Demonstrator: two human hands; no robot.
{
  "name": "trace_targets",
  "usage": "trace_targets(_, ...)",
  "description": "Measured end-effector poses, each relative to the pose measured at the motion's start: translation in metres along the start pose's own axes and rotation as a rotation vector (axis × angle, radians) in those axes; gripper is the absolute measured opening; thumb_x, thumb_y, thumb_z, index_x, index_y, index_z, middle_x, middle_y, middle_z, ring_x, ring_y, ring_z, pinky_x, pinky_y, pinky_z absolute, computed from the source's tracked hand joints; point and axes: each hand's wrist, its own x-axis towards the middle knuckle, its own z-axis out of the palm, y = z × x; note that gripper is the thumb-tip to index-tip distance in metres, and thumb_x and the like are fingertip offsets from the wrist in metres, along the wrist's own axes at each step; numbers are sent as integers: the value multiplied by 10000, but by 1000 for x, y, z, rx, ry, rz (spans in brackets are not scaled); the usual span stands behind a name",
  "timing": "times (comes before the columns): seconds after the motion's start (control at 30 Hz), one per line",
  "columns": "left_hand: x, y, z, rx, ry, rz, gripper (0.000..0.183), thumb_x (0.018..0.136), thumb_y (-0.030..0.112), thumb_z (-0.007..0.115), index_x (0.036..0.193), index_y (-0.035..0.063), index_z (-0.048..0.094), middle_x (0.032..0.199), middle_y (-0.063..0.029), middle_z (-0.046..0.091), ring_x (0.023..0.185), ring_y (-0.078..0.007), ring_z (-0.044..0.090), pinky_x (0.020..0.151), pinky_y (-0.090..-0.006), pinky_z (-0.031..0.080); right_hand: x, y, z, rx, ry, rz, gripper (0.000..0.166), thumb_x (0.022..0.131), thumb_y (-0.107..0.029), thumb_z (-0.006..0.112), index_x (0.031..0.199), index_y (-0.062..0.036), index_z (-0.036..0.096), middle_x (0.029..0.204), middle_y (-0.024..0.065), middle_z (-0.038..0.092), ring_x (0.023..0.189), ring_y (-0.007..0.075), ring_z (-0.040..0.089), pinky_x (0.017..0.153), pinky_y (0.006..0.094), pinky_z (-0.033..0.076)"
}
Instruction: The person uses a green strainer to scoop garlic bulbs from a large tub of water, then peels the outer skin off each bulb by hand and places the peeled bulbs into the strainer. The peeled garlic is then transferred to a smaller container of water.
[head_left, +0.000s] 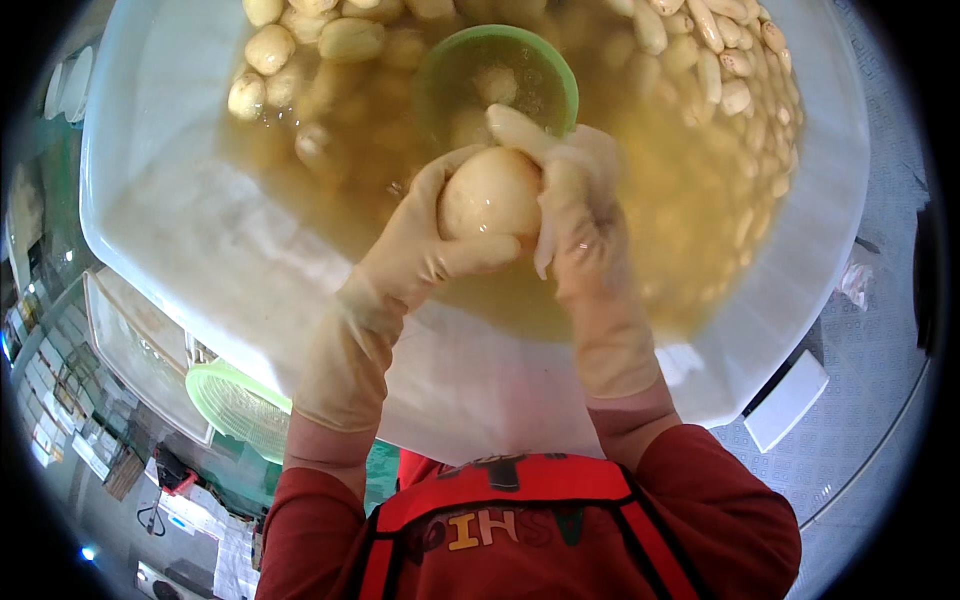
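Note:
A large round, pale, wet root vegetable (489, 196) is held up over the cloudy brown liquid in a white plastic tub (480, 390). My left hand (431, 232), in a cream rubber glove, wraps its left side, with the thumb across the lower front. Against its right side is my right hand (585, 195), gloved alike and blurred by motion. A thin pale strip beside that hand is too blurred to name. Just beyond my hands, a green-rimmed basket or bowl (571, 90) sits mostly sunk in the liquid.
Rounder pale vegetables (270, 49) pile up at the tub's far left. Slimmer pale pieces (735, 64) heap along its right wall. Outside the tub, a light-green plastic basket (236, 405) stands at lower left and a white panel (787, 401) at lower right.

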Motion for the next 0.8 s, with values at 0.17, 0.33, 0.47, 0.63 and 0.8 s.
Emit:
trace_targets(0.17,-4,-7,5,408,60,62,1041,695,270,1019,1548,-20,498,1478,-183,560,1332,-316,606,1120,-406,523,8,17,-1,283,7,382,338,1089,-371,665,1194,-75,788,1194,58,752,859,98,661,839,279,558)
trace_targets(0.33,-5,2,16,698,-128,106,985,713,271,1000,1536,-7,534,1448,-215,596,1315,-353,615,1124,-419,507,18,43,-41,174,-109,603,457,1076,-455,652,1358,-101,707,1325,71,709,1172,174,673,966,352,569)
trace_targets(0.47,0,-18,7,456,103,-60,898,784,272,948,1534,-6,539,1425,-237,636,1311,-354,630,1117,-421,511,5,60,-50,591,-140,638,543,1076,-501,618,1447,-106,614,1459,90,646,1305,205,630,1030,352,555)
trace_targets(0.63,1,-12,0,460,218,56,840,835,285,906,1517,-39,539,1412,-248,660,1306,-346,654,1086,-420,530,5,61,-22,543,13,662,506,1091,-472,582,1445,-111,604,1416,92,669,1298,228,646,1053,371,579)
trace_targets(0.8,8,8,0,688,25,288,878,780,248,942,1496,-69,545,1409,-262,637,1301,-337,643,1061,-413,542,14,123,-20,785,-129,753,468,1109,-433,562,1426,-92,613,1389,89,656,1305,230,632,1076,362,553)
